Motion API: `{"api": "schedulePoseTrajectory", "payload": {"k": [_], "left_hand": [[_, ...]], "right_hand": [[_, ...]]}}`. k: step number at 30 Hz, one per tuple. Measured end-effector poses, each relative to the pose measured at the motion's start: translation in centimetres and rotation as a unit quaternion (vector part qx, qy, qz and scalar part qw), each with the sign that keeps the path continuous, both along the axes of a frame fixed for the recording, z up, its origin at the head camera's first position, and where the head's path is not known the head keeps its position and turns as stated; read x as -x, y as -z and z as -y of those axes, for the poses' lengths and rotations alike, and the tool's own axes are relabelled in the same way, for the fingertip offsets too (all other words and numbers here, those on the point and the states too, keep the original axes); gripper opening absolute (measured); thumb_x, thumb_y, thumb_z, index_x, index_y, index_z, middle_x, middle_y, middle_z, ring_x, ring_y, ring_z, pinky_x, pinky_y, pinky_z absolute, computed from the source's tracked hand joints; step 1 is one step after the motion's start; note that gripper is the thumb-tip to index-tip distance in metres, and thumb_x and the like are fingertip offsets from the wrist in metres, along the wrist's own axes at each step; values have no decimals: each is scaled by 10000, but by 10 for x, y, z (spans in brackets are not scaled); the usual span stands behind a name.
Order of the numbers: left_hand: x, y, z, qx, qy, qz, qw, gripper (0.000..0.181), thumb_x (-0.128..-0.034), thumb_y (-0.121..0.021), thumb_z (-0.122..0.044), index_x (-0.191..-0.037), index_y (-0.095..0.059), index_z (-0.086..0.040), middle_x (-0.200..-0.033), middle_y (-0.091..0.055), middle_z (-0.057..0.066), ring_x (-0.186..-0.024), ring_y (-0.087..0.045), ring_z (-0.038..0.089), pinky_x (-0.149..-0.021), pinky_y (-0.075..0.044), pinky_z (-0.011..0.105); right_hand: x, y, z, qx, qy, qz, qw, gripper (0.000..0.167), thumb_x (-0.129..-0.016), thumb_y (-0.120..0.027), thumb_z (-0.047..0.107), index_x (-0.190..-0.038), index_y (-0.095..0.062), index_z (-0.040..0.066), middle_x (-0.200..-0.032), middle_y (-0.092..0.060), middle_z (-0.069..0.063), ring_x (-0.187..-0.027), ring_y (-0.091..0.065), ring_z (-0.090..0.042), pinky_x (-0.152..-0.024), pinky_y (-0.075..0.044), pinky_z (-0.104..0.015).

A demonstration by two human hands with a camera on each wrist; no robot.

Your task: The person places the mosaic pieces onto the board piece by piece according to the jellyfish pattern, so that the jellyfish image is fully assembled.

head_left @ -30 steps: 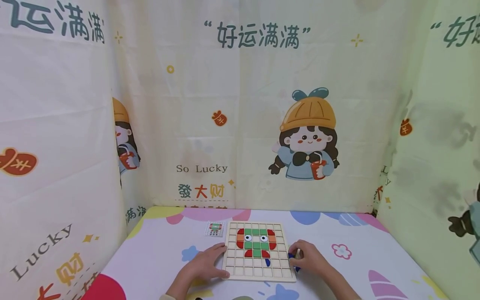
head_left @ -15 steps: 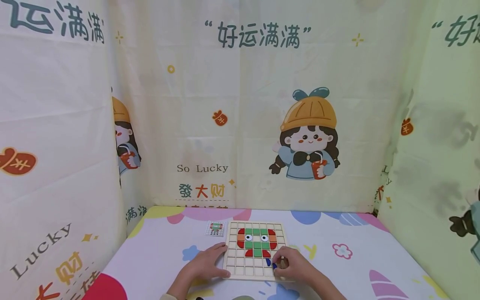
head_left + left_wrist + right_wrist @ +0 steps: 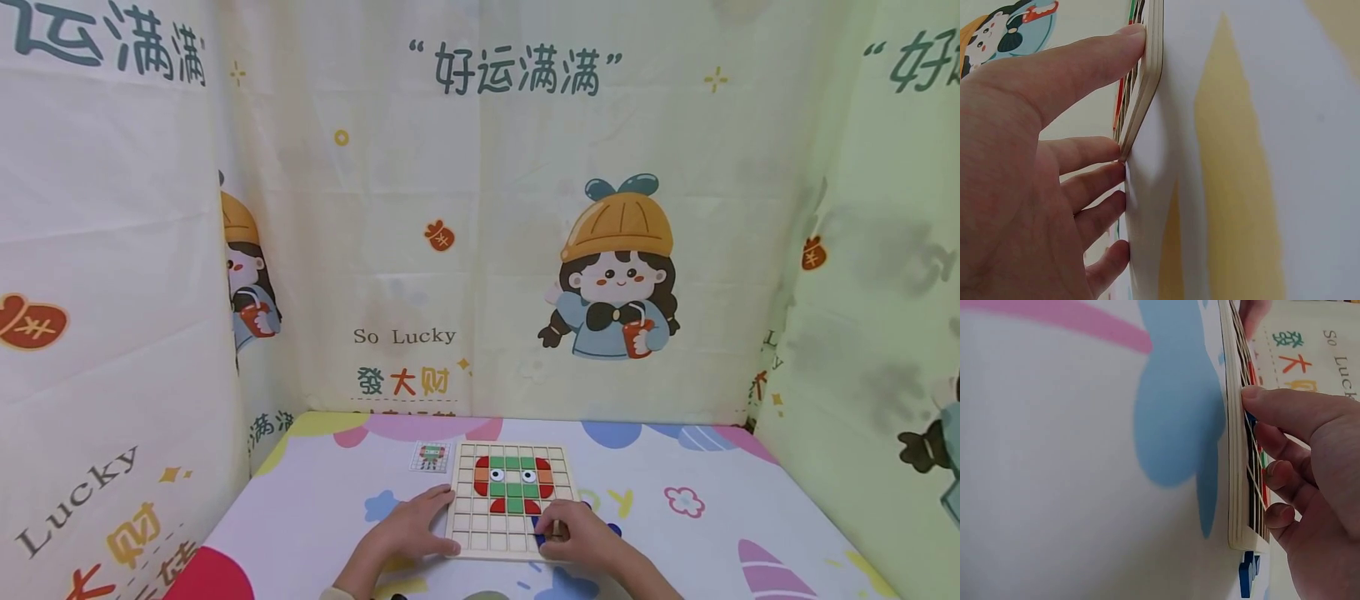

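Observation:
A square wooden grid board (image 3: 489,543) lies on the table, with red, green and orange tiles and two eye tiles (image 3: 528,477) set in its upper cells. My left hand (image 3: 411,527) rests against its left side; the thumb touches the rim near the front corner, and the fingers reach along the edge. Over the lower right cells, my right hand (image 3: 583,537) pinches a small blue tile (image 3: 1250,417) between thumb and index finger, down at the board's surface. Blue also shows just left of the fingertips in the head view; the fingers partly cover it.
A small printed pattern card (image 3: 430,457) lies beyond the board's upper left corner. Several loose blue tiles (image 3: 1247,575) lie on the table to the right of the board, partly hidden behind the right hand in the head view. Printed cloth walls (image 3: 480,250) surround the table.
My right hand has moved left from the loose blue tiles beside the board to the lower right cells, carrying a blue tile. My left hand has stayed at the board's edge.

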State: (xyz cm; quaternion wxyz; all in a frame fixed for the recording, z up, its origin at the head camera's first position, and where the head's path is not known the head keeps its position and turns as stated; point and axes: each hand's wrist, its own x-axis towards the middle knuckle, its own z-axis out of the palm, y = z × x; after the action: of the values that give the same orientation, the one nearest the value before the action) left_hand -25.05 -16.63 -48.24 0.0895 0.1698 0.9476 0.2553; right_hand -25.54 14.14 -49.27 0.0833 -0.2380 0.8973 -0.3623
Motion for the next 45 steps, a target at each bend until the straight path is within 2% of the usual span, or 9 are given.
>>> {"api": "schedulePoseTrajectory", "payload": {"k": [5,9,13,20,24,33,45], "left_hand": [[0,-1,0,1,1,7,10000,835,-760,-759,-490,-1442,-450,-119,-1539,-388,88,-1401,-362,397,-1078,-335,651],[0,0,0,26,36,-24,10000,839,-759,-759,-494,-1441,-450,-114,-1540,-386,93,-1400,-362,401,-1080,-336,646],[0,0,1,10,26,-7,10000,843,-759,-757,-499,-1446,-444,-123,-1543,-382,87,-1405,-357,397,-1083,-332,647],[0,-1,2,-1,10,10,10000,836,-761,-760,-487,-1443,-446,-118,-1537,-389,90,-1401,-360,397,-1078,-334,652],[0,0,3,6,-2,21,10000,840,-760,-760,-492,-1444,-445,-120,-1539,-387,91,-1404,-357,398,-1077,-334,654],[1,2,2,21,-8,19,10000,840,-757,-758,-506,-1441,-450,-128,-1535,-394,87,-1398,-365,398,-1077,-339,648],[3,3,1,27,30,-47,10000,849,-755,-757,-510,-1444,-446,-124,-1540,-386,86,-1403,-360,397,-1079,-333,650]], "right_hand": [[0,-1,-1,81,-49,7,10000,104,-824,-757,217,-922,-730,196,-793,-582,73,-653,-485,-55,-562,-410,-158],[5,-3,-8,131,-94,-374,9992,119,-832,-748,220,-940,-745,170,-801,-605,92,-634,-479,-20,-553,-417,-162],[10,-7,-24,26,221,-856,9961,115,-834,-744,211,-939,-740,165,-816,-611,93,-639,-465,-14,-551,-409,-171],[15,-2,-52,-135,761,-1128,9906,226,-788,-746,46,-1010,-715,72,-951,-627,-24,-632,-437,-33,-536,-393,-181],[17,2,-56,-252,1082,-1187,9867,257,-769,-728,4,-1020,-724,60,-949,-626,-30,-631,-429,-51,-538,-369,-184],[23,5,-50,-564,1857,-957,9763,193,-753,-788,79,-936,-748,125,-839,-589,19,-690,-461,-117,-564,-375,-205],[21,-3,-47,-664,1846,-1126,9741,161,-723,-774,24,-856,-743,110,-739,-576,20,-683,-470,-120,-591,-385,-226]]}}
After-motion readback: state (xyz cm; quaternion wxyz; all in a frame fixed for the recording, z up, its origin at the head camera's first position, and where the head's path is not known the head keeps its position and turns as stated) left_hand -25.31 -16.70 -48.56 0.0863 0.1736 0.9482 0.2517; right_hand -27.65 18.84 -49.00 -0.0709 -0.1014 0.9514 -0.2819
